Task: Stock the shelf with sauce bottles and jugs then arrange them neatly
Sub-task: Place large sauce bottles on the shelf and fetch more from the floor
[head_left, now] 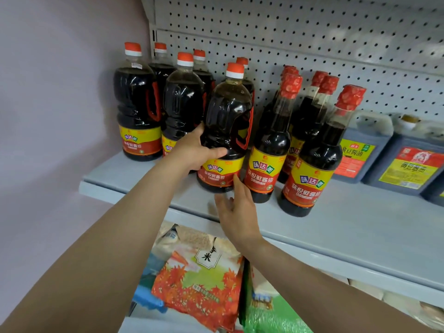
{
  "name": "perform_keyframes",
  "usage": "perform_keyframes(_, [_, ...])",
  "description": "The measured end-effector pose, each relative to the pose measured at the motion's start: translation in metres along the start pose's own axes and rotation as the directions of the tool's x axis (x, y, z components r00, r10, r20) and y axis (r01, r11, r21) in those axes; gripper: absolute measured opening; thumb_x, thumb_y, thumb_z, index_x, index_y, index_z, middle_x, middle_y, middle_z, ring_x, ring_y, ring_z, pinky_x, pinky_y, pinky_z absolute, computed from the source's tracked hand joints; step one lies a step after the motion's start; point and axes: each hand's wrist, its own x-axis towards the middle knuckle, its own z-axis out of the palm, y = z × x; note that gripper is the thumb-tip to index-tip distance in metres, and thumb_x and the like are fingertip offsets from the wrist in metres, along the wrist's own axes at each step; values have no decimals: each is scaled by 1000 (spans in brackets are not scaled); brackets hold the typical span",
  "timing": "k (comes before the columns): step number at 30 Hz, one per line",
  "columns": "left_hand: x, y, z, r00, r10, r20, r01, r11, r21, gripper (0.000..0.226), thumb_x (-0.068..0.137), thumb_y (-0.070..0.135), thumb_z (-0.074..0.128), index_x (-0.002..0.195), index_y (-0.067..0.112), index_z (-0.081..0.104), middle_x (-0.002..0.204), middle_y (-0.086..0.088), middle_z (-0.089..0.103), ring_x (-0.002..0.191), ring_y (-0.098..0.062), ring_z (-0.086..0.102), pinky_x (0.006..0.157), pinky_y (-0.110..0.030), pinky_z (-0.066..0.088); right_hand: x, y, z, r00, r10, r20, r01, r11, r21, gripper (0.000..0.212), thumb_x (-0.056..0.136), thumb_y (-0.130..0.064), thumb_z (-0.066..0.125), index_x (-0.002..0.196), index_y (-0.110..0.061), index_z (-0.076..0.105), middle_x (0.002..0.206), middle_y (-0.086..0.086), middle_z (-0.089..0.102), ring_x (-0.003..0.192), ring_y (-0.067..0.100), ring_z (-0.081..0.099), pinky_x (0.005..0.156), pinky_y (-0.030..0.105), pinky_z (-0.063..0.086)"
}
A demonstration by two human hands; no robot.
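Note:
A large dark soy sauce jug [227, 121] with an orange cap and red side handle stands on the grey shelf [336, 224]. My left hand [194, 150] grips its waist from the left, thumb across the front above the yellow-red label. My right hand [236, 207] is open at the jug's lower right, fingertips touching the label's edge near the base. Several matching jugs [137, 102] stand behind and to the left. Several slim bottles [312, 164] with red foil caps stand to the right.
Two square blue-grey canisters [413, 164] sit at the far right of the shelf. A perforated back panel [312, 32] rises behind. A pale wall [48, 116] bounds the left. Below the shelf lie rice bags [201, 280] and a green package [271, 316].

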Motion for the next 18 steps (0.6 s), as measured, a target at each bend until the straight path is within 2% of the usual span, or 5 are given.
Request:
perform_keyframes(5, [23, 1, 3, 1000, -17, -24, 19, 996, 91, 93, 74, 41, 84, 151, 36, 32, 149, -5, 45, 129, -31, 51, 100, -47, 51, 12, -4, -5, 991, 89, 101, -87, 996, -29, 68, 103, -30, 54, 160, -15, 20, 165, 1, 23, 148, 20, 32, 119, 42, 32])
perform_keyframes(8, [30, 2, 8, 998, -39, -47, 43, 995, 91, 100, 73, 42, 85, 154, 32, 27, 151, -8, 43, 128, -33, 53, 102, -45, 51, 16, -7, -9, 984, 121, 128, -120, 993, -14, 64, 103, -29, 52, 159, -15, 25, 164, 3, 27, 149, 19, 29, 121, 39, 28])
perform_keyframes(12, [33, 7, 16, 993, -71, -96, 80, 993, 86, 101, 75, 39, 84, 156, 30, 23, 153, -11, 40, 129, -35, 52, 102, -46, 51, 12, -13, -14, 979, 153, 133, -156, 988, 12, 61, 103, -27, 53, 157, -16, 29, 160, 4, 35, 147, 20, 34, 120, 38, 31])
perform_keyframes(15, [25, 16, 21, 990, -72, -123, 82, 993, 82, 91, 79, 35, 81, 153, 29, 29, 149, -12, 45, 128, -35, 52, 102, -47, 50, 3, -14, -27, 975, 180, 132, -185, 982, 29, 56, 102, -27, 55, 154, -13, 37, 155, 5, 43, 141, 22, 43, 113, 34, 38])
perform_keyframes(18, [7, 19, 27, 979, -10, -205, 58, 972, 230, 77, 87, 33, 75, 152, 27, 35, 146, -9, 50, 132, -34, 49, 107, -40, 44, -12, -12, -53, 973, 185, 140, -188, 982, 5, 49, 102, -26, 55, 149, -13, 46, 146, 4, 53, 131, 20, 52, 98, 23, 40])
